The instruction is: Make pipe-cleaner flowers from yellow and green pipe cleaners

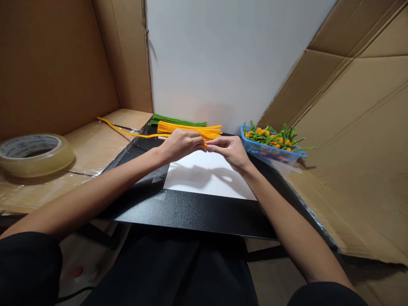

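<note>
As the left hand [182, 142] clamps fingers on an orange pipe cleaner [140, 135], the right hand [235, 151] pinches it. Both likely steady it.

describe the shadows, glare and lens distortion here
Head view: the left hand and right hand cast a soft shadow on the white sheet; head view: pale glare speckles the black tabletop in front; head view: the clear packing tape roll looks large at the left edge, perhaps wide-angle stretch.

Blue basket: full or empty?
Full: the basket has green and orange pieces heaped above its rim, some poking past the side.
</note>
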The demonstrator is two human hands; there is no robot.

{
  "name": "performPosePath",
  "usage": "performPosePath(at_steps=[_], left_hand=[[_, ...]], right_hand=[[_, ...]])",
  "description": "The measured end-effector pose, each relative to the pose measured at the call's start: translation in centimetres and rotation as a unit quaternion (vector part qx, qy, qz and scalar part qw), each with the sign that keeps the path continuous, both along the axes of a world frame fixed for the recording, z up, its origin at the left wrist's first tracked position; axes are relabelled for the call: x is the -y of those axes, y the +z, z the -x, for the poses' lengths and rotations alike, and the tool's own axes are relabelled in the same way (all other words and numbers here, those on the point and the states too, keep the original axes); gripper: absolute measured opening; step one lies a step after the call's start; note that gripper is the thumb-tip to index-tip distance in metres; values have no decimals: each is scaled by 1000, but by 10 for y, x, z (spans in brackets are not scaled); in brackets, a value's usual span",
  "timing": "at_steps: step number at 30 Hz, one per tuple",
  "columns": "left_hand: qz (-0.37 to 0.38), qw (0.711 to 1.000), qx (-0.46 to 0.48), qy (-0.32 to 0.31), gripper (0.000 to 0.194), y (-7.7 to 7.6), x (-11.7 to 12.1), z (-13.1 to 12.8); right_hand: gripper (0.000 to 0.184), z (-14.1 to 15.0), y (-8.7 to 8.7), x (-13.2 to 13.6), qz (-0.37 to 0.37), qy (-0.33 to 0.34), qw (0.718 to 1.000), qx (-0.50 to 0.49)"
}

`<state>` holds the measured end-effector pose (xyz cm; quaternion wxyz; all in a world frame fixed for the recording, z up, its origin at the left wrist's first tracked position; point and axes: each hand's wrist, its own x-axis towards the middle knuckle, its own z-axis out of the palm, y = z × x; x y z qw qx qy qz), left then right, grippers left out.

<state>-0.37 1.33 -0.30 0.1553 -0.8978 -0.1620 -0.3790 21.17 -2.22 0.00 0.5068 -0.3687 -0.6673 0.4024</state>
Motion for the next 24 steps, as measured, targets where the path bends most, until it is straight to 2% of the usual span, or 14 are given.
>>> performPosePath(at_steps=[5,9,13,17,21,24], left_hand=[[46,999,10,-2,30,-1,0,-2],[129,992,-6,-9,20,7,0,-2],[225,973,-32,-51,18,15,-4,1],[360,929,-9,-83,21,20,-5,4],[497,862,-9,-101,37,22,-2,6],[561,815,-27,-142,40,21,0,7]], right_hand=[[27,-1,-5,-4,-19,-2,1000,-2],[25,-4,-4,-6,-46,-10,998,29],[21,-5,0,-2,-90,-22,991,96],[14,-4,4,4,-129,0,983,128],[10,-3,5,8,-154,9,982,106],[9,-3,4,9,-168,5,980,106]])
